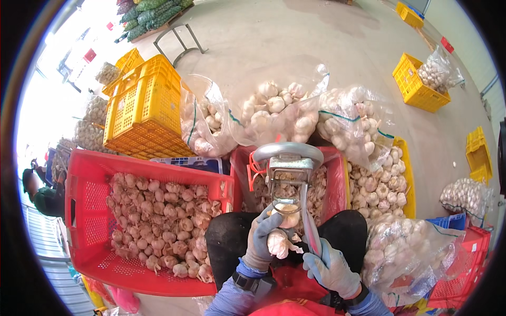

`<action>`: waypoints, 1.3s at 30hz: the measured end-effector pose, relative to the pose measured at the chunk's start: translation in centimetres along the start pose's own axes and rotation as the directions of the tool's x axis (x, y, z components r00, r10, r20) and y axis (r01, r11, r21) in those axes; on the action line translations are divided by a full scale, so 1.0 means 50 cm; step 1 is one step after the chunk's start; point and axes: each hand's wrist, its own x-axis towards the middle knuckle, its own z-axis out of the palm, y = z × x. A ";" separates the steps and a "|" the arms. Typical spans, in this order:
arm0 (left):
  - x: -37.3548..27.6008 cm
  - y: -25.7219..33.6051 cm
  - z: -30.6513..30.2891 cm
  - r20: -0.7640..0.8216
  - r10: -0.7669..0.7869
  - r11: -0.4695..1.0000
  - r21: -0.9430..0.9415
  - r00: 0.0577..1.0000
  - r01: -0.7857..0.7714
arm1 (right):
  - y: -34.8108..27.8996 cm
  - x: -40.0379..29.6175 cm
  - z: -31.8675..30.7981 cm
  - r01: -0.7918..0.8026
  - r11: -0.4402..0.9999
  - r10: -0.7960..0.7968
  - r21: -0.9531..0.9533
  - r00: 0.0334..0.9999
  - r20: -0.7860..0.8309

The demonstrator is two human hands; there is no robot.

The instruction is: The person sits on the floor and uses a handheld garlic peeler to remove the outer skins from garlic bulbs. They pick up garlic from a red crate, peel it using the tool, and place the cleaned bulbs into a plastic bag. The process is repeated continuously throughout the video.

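My gloved left hand [261,237] holds a garlic bulb [287,215] up at the lower ring of a metal cutting device [290,173] with a round top. A second garlic bulb [279,243] with loose, flaking skin lies against the same hand, just below. My gloved right hand [330,266] is closed around the lower end of the device's long lever handle [310,225]. Behind the device, a red crate [340,177] contains garlic skins and scraps. Many garlic bulbs [158,221] fill the large red crate [150,164] on the left.
A yellow crate [409,185] of garlic stands right, beside a filled plastic bag [399,249]. Ahead are more garlic bags [272,110] and a stacked yellow crate [142,106]. A co-worker [47,197] is at the far left. A metal frame [180,43] stands on the floor.
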 end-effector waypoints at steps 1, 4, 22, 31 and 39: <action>0.001 0.001 -0.007 0.011 -0.003 1.000 -0.001 1.000 0.003 | 0.003 0.001 0.000 0.001 1.000 -0.001 -0.005 1.000 -0.005; 0.003 0.010 -0.014 0.024 -0.012 1.000 0.012 1.000 0.012 | 0.021 0.006 0.001 0.038 0.999 -0.038 -0.032 0.999 -0.020; 0.006 -0.004 -0.023 0.211 -0.153 0.817 -0.523 0.965 0.244 | 0.021 0.005 0.003 -0.010 0.996 0.009 0.091 1.000 0.009; 0.025 -0.006 -0.042 0.104 -0.060 0.988 -0.134 0.993 0.073 | 0.146 0.134 -0.015 0.324 0.796 -0.458 -0.512 0.875 -0.158; -0.063 0.011 0.009 0.043 -0.016 0.928 0.374 0.999 -0.001 | 0.041 0.055 0.019 0.576 0.584 -0.724 -0.572 0.689 -0.045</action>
